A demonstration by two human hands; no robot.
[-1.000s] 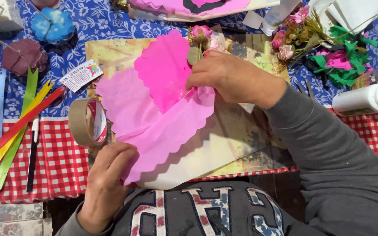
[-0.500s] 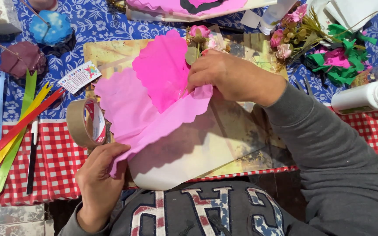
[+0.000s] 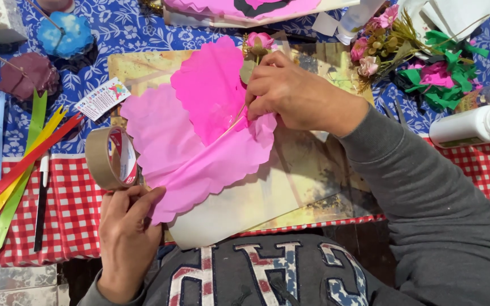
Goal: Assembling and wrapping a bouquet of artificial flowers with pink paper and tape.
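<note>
Head view is showing my right hand [image 3: 296, 96] pinching the gathered pink scalloped paper [image 3: 199, 141] around a thin stick at the board's [image 3: 313, 170] middle; my left hand [image 3: 126, 226] is gripping the brown tape roll [image 3: 109, 157] near left. Petals are being shaped, nothing taped yet.

Bright, even daylight, likely from above and a bit ahead of me. The pink paper [image 3: 199, 141] was vivid, close to blown out on its upper petal. Soft shadow fell under its scalloped edge onto the beige board [image 3: 267, 198], and my right hand [image 3: 296, 96] threw a dim patch below the wrist. White bottle [image 3: 472, 124] glared slightly. Focus was sharp mid-frame; my left hand [image 3: 123, 238] was a little soft. Mild stretching at the corners. No strong blur.
</note>
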